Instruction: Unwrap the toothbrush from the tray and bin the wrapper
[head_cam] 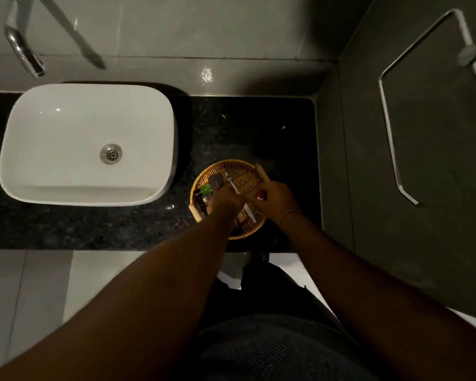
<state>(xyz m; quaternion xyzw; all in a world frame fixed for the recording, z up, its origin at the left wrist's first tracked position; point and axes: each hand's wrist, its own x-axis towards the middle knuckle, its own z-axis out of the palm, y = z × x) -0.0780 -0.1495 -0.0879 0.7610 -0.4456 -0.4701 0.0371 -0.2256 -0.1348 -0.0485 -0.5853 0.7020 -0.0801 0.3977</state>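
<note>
Head view, looking down: a round wicker tray [252, 171] sat on a dark speckled surface [94, 229], just to the right of a white basin [66, 138] with a metal drain [110, 153]. The toothbrush [232, 184] lay slantwise across the tray, its pale head toward the far rim and its handle running down toward the near rim; whether a wrapper covered it could not be told. The left hand [226, 200] was over the tray's middle, fingers curled together around the toothbrush shaft. The right hand [276, 198] hovered at the tray's right edge, fingers closed on a small red-and-white object [261, 195]. The left hand and forearm hid part of several dark packets [208, 200] and a green item [205, 190] in the tray's left half. A chrome tap [25, 55] projected above the basin; a bent metal rail [388, 127] hung on the grey wall to the right.
</note>
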